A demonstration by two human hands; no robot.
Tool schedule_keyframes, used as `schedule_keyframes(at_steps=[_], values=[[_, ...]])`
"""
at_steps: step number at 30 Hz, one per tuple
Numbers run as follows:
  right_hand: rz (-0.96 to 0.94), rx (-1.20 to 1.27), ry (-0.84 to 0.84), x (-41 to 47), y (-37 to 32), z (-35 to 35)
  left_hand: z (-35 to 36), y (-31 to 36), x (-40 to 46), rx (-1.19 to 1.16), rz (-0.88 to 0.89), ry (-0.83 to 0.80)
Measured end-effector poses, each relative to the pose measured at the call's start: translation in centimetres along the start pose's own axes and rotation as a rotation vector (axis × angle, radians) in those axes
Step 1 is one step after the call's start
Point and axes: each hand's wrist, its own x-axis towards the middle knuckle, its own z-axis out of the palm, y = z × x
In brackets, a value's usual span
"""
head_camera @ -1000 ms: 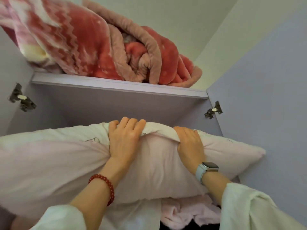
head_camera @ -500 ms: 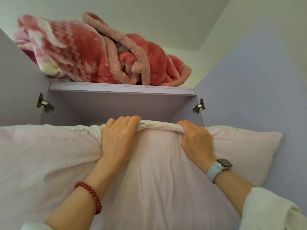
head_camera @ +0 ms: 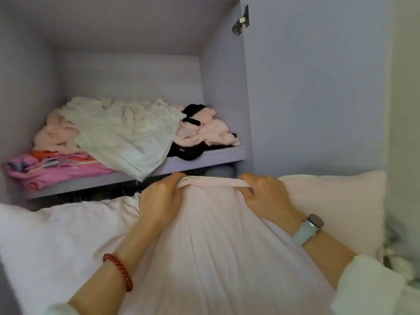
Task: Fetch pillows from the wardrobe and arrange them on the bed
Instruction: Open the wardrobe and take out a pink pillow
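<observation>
Fetch step under way: left hand (head_camera: 159, 201) and right hand (head_camera: 264, 196) both grip the top edge of the pale pink pillow (head_camera: 204, 258), held outside the wardrobe (head_camera: 127, 76), shelf at 11 o'clock. Next, I'd say: carry it to the bed.

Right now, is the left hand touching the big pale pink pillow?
Touching. The head view shows the left hand gripping the top edge of the big pale pink pillow, fingers curled over it.
</observation>
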Motion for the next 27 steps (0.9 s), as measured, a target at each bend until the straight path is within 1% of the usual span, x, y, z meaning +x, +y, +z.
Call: schedule_keyframes(at_steps=[2,3,4,6,8,9,11,14,17,19,22,27], values=[[0.015,0.169,-0.01,-3.1,0.7,0.0,1.5,0.3,-2.5,-0.06,-0.018,-0.046],[0.023,0.237,0.032,-4.4,1.2,0.0,2.3,0.3,-3.6,-0.075,-0.009,-0.073],[0.048,0.255,0.104,-5.7,2.0,0.1,3.0,0.5,-4.5,-0.091,0.008,-0.104],[0.18,0.175,0.264,-7.7,4.0,-0.2,4.5,1.0,-6.0,-0.123,0.061,-0.15],[0.4,0.032,0.392,-9.6,6.3,-0.7,5.9,1.7,-6.9,-0.155,0.136,-0.175],[0.506,-0.053,0.421,-10.4,7.3,-0.9,6.6,2.0,-7.1,-0.168,0.174,-0.197],[0.671,-0.163,0.418,-11.8,9.6,-1.3,7.8,2.8,-7.5,-0.203,0.238,-0.266],[0.813,-0.088,0.361,-11.8,11.2,-1.6,9.2,3.9,-8.0,-0.229,0.31,-0.301],[0.846,-0.024,0.455,-11.3,10.7,-1.5,10.0,4.3,-8.7,-0.274,0.277,-0.322],[0.828,-0.047,0.48,-11.9,9.5,-1.1,10.2,4.3,-9.5,-0.298,0.259,-0.33],[0.734,-0.066,0.419,-13.7,6.9,-0.1,10.0,4.1,-11.2,-0.349,0.225,-0.36],[0.599,0.02,0.324,-15.6,1.9,1.9,8.9,2.2,-14.3,-0.377,0.134,-0.438]])
